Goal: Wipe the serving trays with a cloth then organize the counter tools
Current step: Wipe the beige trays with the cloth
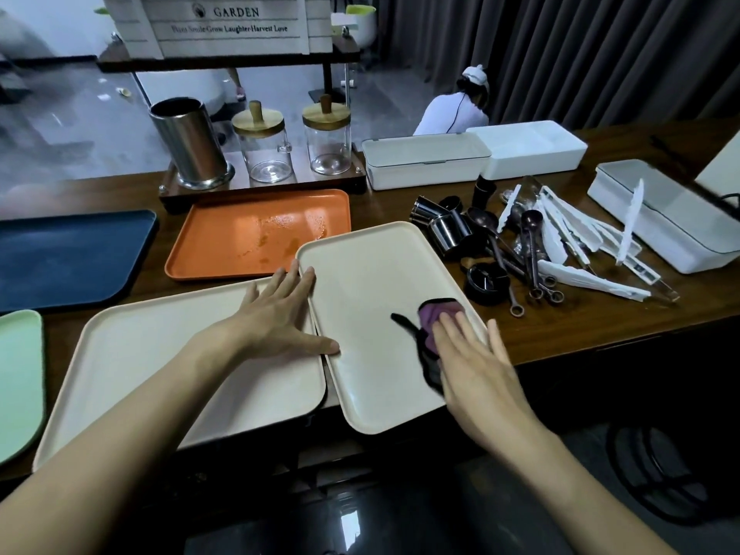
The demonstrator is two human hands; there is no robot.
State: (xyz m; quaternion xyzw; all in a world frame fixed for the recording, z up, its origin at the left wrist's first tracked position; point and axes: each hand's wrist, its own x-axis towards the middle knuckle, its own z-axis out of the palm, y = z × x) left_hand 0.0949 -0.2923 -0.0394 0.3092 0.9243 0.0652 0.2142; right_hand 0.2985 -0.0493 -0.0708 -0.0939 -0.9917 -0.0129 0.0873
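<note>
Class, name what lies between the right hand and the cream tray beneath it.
A purple cloth, pressed by the right hand onto the cream tray; head view shows it.

Dark wooden counter (560, 326), grey pleated curtains (600, 54) behind, pale glossy floor (80, 126), white slatted sign (232, 22) above

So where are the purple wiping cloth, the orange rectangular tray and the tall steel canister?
purple wiping cloth (430, 318): head view, exposed purple fold.
orange rectangular tray (240, 234): head view, bare floor.
tall steel canister (192, 146): head view, side wall.
</note>
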